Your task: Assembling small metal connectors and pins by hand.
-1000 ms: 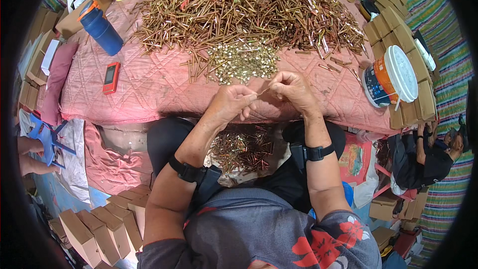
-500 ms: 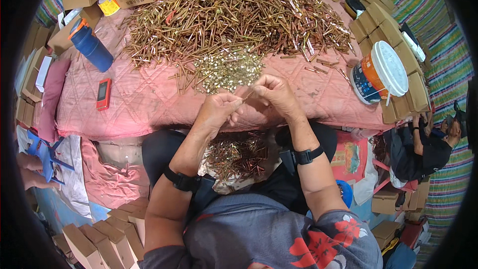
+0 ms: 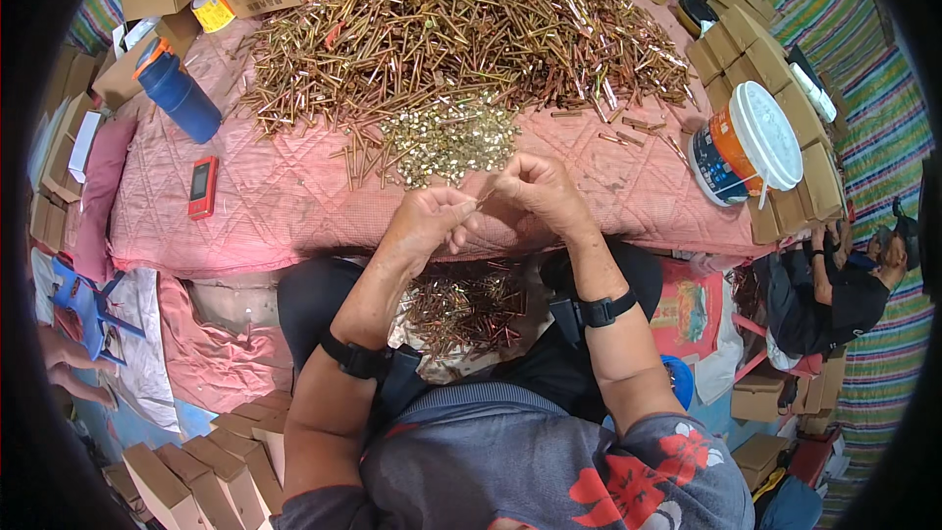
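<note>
My left hand (image 3: 430, 223) and my right hand (image 3: 542, 194) meet above the near edge of the pink padded cover (image 3: 265, 231). Thumb and fingers of each are pinched together, with a thin brass-coloured metal piece (image 3: 484, 198) spanning the small gap between them. Its ends are hidden by my fingertips. Just beyond lies a patch of small shiny nuts (image 3: 446, 142). Behind that rises a large heap of long, thin brass-coloured bolts (image 3: 471, 29). More bolts (image 3: 463, 309) lie on a pale cloth between my legs.
A blue bottle (image 3: 182, 98) and a red handheld device (image 3: 203, 186) are on the left. At the right stands a lidded bucket (image 3: 741, 147) beside stacked cartons (image 3: 819, 172). Open cartons (image 3: 211, 476) sit at lower left. Another person (image 3: 834, 294) sits at far right.
My hands stay together in almost the same place, with only slight finger movement. At the far left, another person's bare leg has shifted lower.
</note>
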A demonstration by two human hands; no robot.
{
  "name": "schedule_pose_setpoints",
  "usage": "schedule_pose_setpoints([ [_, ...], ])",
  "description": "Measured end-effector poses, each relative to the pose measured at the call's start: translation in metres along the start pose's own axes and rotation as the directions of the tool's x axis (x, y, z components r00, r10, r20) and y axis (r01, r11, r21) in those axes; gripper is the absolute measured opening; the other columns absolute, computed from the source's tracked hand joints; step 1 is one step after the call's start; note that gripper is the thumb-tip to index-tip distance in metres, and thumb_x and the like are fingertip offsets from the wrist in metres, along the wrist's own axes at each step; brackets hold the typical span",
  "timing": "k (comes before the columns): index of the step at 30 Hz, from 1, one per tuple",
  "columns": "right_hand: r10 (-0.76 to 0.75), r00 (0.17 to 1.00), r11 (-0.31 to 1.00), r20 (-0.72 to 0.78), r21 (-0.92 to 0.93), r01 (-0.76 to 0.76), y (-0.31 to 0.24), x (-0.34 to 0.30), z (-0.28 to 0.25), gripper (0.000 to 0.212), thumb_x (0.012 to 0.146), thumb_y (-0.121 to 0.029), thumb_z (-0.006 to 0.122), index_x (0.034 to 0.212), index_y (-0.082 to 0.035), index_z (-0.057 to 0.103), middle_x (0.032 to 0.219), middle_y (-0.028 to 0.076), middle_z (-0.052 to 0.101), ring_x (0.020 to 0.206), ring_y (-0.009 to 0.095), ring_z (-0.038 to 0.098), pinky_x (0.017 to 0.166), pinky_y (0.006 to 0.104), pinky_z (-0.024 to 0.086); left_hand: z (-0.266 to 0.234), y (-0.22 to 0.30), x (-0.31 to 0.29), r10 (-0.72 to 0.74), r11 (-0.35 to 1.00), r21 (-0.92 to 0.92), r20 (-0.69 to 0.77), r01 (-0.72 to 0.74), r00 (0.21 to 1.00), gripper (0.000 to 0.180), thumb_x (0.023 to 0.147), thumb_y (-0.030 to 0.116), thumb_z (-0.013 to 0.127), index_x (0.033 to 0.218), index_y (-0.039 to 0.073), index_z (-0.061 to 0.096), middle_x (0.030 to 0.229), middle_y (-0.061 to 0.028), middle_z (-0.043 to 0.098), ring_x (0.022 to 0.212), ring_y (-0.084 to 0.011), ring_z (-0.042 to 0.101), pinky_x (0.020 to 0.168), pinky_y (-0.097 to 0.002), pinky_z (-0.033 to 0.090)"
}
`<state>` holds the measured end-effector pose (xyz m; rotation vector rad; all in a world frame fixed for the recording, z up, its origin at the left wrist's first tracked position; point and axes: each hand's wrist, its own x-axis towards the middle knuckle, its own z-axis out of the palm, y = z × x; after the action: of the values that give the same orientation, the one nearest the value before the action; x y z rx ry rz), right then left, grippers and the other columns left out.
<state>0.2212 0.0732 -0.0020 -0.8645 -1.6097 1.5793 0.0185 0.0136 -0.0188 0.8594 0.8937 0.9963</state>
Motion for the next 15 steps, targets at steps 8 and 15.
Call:
schedule_pose_setpoints([
  [8, -0.024, 0.957, 0.994, -0.291, -0.11, -0.008, 0.005, 0.0, -0.024, 0.015, 0.089, -0.012, 0.061, 0.097, 0.001, 0.06, 0.083, 0.004, 0.063, 0.073, 0.008, 0.059, 0.066, 0.0224, 0.05, 0.002, 0.009, -0.009, -0.111, 0.942, 0.334, 0.175, 0.047, 0.978, 0.027, 0.094, 0.024, 0.055, 0.098, -0.001, 0.066, 0.073, -0.0047, 0.065, 0.049, -0.0034, 0.052, 0.042, -0.0161, 0.039],
  [15, -0.299, 0.828, 0.44, -0.475, -0.838, -0.322, -0.006, -0.008, -0.123, 0.046, 0.076, -0.013, 0.071, 0.118, 0.002, 0.057, 0.108, 0.017, 0.063, 0.09, 0.021, 0.064, 0.079, 0.0309, 0.052, -0.001, 0.007, -0.003, 0.027, 0.962, 0.273, -0.002, -0.025, 1.0, 0.025, 0.094, 0.021, 0.055, 0.098, -0.001, 0.065, 0.077, -0.0041, 0.065, 0.05, -0.0022, 0.051, 0.043, -0.0154, 0.039],
])
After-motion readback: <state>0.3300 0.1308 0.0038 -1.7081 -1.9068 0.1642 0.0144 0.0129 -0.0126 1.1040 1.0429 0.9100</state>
